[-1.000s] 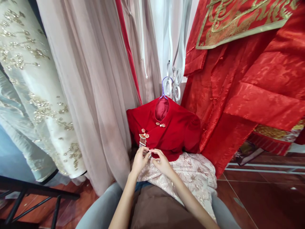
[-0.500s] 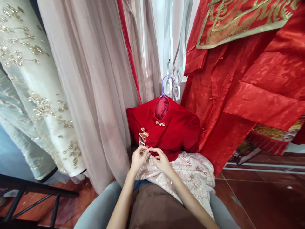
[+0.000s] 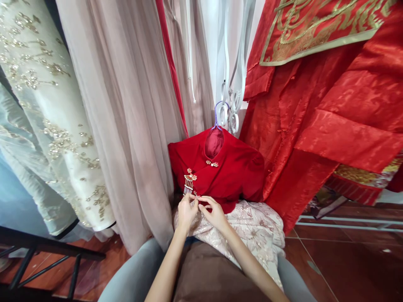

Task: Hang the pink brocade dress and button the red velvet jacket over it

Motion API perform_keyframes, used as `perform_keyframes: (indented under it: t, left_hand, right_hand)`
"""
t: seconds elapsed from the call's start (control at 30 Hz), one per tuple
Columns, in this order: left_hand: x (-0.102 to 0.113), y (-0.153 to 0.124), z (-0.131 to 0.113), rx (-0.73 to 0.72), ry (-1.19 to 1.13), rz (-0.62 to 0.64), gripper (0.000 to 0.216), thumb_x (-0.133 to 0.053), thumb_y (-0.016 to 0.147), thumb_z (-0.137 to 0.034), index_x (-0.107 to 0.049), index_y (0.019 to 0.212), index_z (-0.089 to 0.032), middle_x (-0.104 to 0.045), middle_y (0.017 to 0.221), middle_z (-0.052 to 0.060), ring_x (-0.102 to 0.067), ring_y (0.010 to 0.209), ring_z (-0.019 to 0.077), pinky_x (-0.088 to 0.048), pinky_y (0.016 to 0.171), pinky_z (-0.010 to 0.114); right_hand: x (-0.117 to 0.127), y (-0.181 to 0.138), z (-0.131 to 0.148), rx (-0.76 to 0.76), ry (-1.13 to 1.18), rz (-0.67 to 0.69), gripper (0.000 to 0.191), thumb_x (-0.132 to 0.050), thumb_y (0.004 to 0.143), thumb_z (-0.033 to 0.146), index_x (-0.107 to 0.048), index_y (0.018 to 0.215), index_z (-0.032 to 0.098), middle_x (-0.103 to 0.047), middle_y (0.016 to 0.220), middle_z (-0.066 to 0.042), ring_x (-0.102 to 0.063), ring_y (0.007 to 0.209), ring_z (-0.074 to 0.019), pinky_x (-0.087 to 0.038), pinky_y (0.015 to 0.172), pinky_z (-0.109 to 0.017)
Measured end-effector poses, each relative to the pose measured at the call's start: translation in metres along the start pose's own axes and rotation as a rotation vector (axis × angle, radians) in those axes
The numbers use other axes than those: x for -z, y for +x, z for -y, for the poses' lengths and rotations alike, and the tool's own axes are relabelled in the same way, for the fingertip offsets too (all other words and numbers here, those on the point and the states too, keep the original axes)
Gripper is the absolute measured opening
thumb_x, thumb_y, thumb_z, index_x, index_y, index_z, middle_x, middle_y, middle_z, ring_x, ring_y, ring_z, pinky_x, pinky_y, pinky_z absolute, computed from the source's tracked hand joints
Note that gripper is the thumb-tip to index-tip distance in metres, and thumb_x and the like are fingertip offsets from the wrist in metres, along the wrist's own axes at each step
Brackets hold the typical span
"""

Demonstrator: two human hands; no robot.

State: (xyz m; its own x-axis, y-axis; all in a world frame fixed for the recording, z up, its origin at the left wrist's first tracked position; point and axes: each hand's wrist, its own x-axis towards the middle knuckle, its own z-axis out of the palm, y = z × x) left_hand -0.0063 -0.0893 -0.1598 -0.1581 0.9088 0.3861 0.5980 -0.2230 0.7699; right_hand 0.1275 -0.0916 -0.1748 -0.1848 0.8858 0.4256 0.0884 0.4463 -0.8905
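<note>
A red velvet dress top (image 3: pixel 226 180) with short sleeves and a stand collar hangs in front of me on a purple hanger (image 3: pixel 216 112). Gold-and-pearl ornaments sit along its slanted opening: a flower clasp (image 3: pixel 212 163) below the collar and a fan-shaped tassel brooch (image 3: pixel 189 179). My left hand (image 3: pixel 188 209) and my right hand (image 3: pixel 213 211) meet just under the tassel. Both have thumb and fingers pinched at the small flower fastener (image 3: pixel 196 194) by the opening's edge; the fingers hide most of it. Pale patterned fabric (image 3: pixel 252 226) with metallic threads spreads below, over my lap.
Long dusty-pink drapes (image 3: pixel 126 105) hang close on the left, beside a white gown (image 3: pixel 59 109) with gold beading. Red satin garments (image 3: pixel 333 109) crowd the right. White scrolled metalwork (image 3: pixel 233 113) stands behind the hanger. A black metal frame (image 3: pixel 47 251) is low at left.
My left hand has shifted slightly to the right and turned, its fingers closer to the right hand's. The right hand stays at the fastener. The view has moved a little.
</note>
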Motion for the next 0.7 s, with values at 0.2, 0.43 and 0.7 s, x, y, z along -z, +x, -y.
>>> perform_keyframes:
  t: [0.2, 0.43, 0.7]
  left_hand:
    - [0.002, 0.016, -0.001, 0.065, -0.332, -0.038, 0.020, -0.061, 0.076, -0.035, -0.063, 0.082, -0.017, -0.069, 0.083, 0.006, -0.065, 0.079, 0.0188, -0.049, 0.077, 0.031]
    - [0.007, 0.060, -0.032, 0.348, -0.932, -0.043, 0.032, -0.072, 0.069, -0.040, -0.068, 0.087, -0.013, -0.071, 0.096, 0.011, -0.066, 0.087, 0.0181, -0.049, 0.087, 0.034]
    - [-0.010, 0.067, -0.033, 0.294, -0.816, -0.185, 0.030, -0.073, 0.065, -0.033, -0.067, 0.085, -0.011, -0.071, 0.081, 0.007, -0.066, 0.073, 0.0152, -0.051, 0.072, 0.028]
  right_hand:
    - [0.003, 0.004, 0.001, -0.090, 0.049, -0.148, 0.020, -0.060, 0.080, 0.029, -0.069, 0.094, 0.019, -0.070, 0.100, -0.009, -0.066, 0.089, -0.0198, -0.055, 0.079, -0.034]
    - [0.010, 0.006, 0.011, -0.051, 0.257, -0.493, 0.011, -0.061, 0.073, 0.028, -0.054, 0.069, 0.020, -0.059, 0.066, 0.001, -0.058, 0.064, -0.0152, -0.049, 0.063, -0.028]
    - [0.007, 0.002, 0.018, 0.047, 0.230, -0.472, 0.007, -0.054, 0.074, 0.019, -0.050, 0.068, 0.020, -0.052, 0.066, 0.002, -0.051, 0.063, -0.0133, -0.044, 0.061, -0.025]
